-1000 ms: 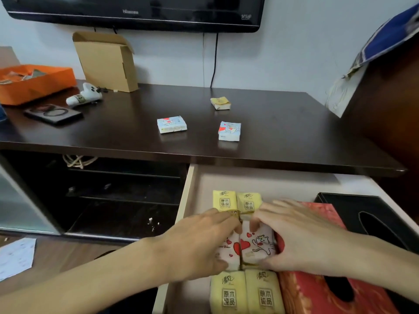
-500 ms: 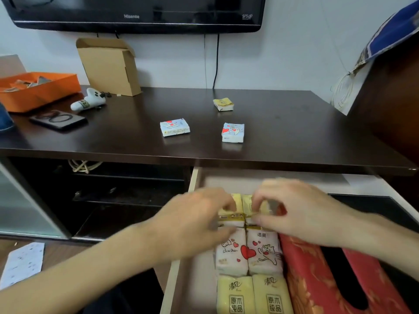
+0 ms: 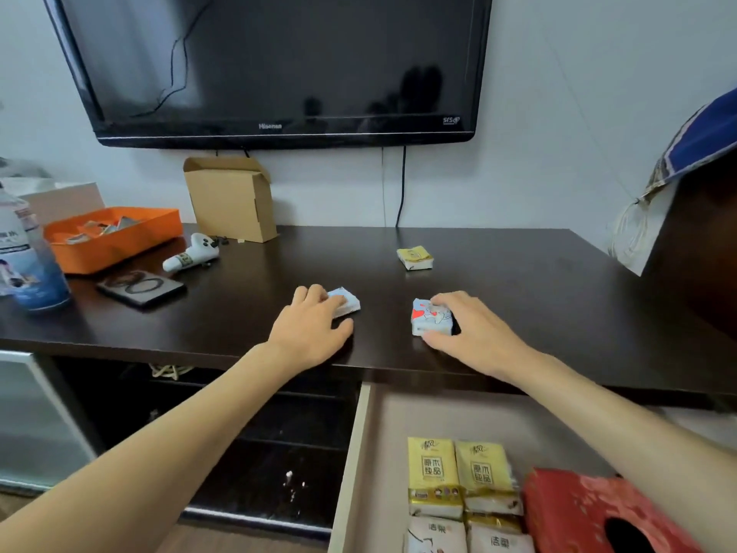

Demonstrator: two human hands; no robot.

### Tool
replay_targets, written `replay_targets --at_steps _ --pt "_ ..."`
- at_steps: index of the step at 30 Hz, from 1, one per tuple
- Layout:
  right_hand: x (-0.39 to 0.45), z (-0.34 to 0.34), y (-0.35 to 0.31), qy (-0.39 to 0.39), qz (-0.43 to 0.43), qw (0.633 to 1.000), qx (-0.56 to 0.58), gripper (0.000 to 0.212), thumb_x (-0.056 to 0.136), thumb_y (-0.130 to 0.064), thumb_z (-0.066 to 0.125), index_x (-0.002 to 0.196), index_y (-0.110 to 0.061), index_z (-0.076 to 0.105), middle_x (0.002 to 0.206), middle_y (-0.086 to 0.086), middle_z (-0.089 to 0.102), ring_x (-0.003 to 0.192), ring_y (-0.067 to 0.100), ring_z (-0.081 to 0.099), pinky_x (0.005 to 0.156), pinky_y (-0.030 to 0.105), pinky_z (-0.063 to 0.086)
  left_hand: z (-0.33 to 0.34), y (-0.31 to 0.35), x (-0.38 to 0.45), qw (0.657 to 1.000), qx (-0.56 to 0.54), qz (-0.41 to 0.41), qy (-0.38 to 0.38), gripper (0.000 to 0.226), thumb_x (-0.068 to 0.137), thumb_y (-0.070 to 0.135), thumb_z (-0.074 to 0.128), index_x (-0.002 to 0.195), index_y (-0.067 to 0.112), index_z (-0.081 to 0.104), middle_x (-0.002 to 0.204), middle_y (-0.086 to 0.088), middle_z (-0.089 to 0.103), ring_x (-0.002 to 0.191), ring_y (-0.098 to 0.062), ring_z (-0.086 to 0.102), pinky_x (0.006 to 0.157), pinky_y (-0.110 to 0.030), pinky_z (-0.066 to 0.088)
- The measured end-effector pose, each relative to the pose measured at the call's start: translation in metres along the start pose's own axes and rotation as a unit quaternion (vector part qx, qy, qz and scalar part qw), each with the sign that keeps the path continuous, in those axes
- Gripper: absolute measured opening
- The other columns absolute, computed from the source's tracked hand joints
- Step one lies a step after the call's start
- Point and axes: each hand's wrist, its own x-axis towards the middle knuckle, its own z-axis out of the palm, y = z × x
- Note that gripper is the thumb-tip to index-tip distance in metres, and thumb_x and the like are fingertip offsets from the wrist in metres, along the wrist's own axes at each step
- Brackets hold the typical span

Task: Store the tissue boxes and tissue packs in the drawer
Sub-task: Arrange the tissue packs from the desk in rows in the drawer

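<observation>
Head view: both hands out on dark worktop [image 3: 518, 281], each on a small tissue pack. Left hand [image 3: 309, 331] draped over blue-white pack [image 3: 346, 302], fingers on top, thumb at near edge, pack poking out to the right of the fingertips; looks like closing round it, not lifted, full grip hard to confirm. Right hand [image 3: 474, 333] around heart-print pack [image 3: 431, 317], fingers at far edge, thumb at near edge, pack still flat on worktop, long axis roughly front-to-back. Third pack, yellow pack [image 3: 414, 258], farther back, well apart from both hands, nearer right hand. Open drawer [image 3: 351, 472] below and toward camera from both packs, right of centre; yellow and white packs already rowed inside, red tissue box [image 3: 578, 508] beside them. Next move likely lift and pull back down into drawer; right hand has shorter path.
</observation>
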Motion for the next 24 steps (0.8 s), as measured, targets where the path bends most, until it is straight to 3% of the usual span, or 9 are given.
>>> replay_targets --at_steps 4,9,14,18,21,24 --pt "0.000 0.000 0.005 0.014 -0.008 0.999 0.031 0.052 0.085 -0.045 0.076 0.132 -0.033 0.055 0.133 -0.015 0.055 0.125 0.008 0.048 0.094 0.035 0.049 -0.012 0.012 -0.004 0.993 0.100 0.065 0.021 0.054 0.089 0.059 0.038 0.122 0.025 0.065 0.105 -0.003 0.050 0.103 -0.024 0.047 0.082 -0.038 0.045" --pt "-0.003 -0.002 0.000 0.008 -0.017 0.998 0.055 0.048 0.082 -0.051 0.080 0.122 -0.038 0.057 0.131 -0.017 0.057 0.122 0.006 0.053 0.092 0.035 0.054 -0.030 0.016 -0.003 0.993 0.065 0.083 -0.042 0.051 0.088 0.052 0.049 0.130 0.026 0.065 0.101 0.003 0.046 0.103 -0.022 0.046 0.086 -0.036 0.042" --pt "-0.010 -0.004 -0.009 -0.009 -0.055 0.998 0.027 0.050 0.078 -0.065 0.076 0.117 -0.044 0.054 0.125 -0.023 0.056 0.116 0.002 0.052 0.083 0.029 0.052 -0.038 0.009 -0.001 0.988 -0.029 0.081 -0.125 0.059 0.079 0.048 0.073 0.129 0.019 0.064 0.106 0.004 0.055 0.096 -0.016 0.054 0.074 -0.026 0.040" --pt "-0.015 -0.006 -0.013 -0.027 -0.062 0.997 0.036 0.050 0.078 -0.068 0.073 0.117 -0.044 0.053 0.127 -0.024 0.055 0.117 0.000 0.051 0.085 0.031 0.049 -0.031 0.004 -0.006 0.989 -0.053 0.093 -0.105 0.044 0.082 0.045 0.074 0.121 0.028 0.065 0.130 0.001 0.048 0.122 -0.019 0.041 0.092 -0.030 0.040" --pt "-0.014 -0.007 -0.012 -0.035 -0.062 0.997 0.035 0.045 0.081 -0.061 0.076 0.116 -0.043 0.054 0.129 -0.020 0.057 0.121 0.003 0.052 0.088 0.034 0.052 -0.031 0.007 -0.005 0.981 -0.111 0.061 -0.149 0.031 0.081 0.044 0.076 0.104 0.035 0.058 0.133 -0.002 0.057 0.108 -0.018 0.056 0.079 -0.026 0.048" --pt "-0.014 -0.005 -0.011 -0.031 -0.062 0.996 0.054 0.043 0.082 -0.047 0.082 0.115 -0.040 0.056 0.129 -0.016 0.062 0.121 0.007 0.057 0.089 0.032 0.054 -0.028 0.010 -0.010 0.981 -0.126 0.053 -0.136 0.035 0.078 0.045 0.079 0.103 0.034 0.056 0.129 -0.001 0.058 0.104 -0.019 0.059 0.080 -0.029 0.052"
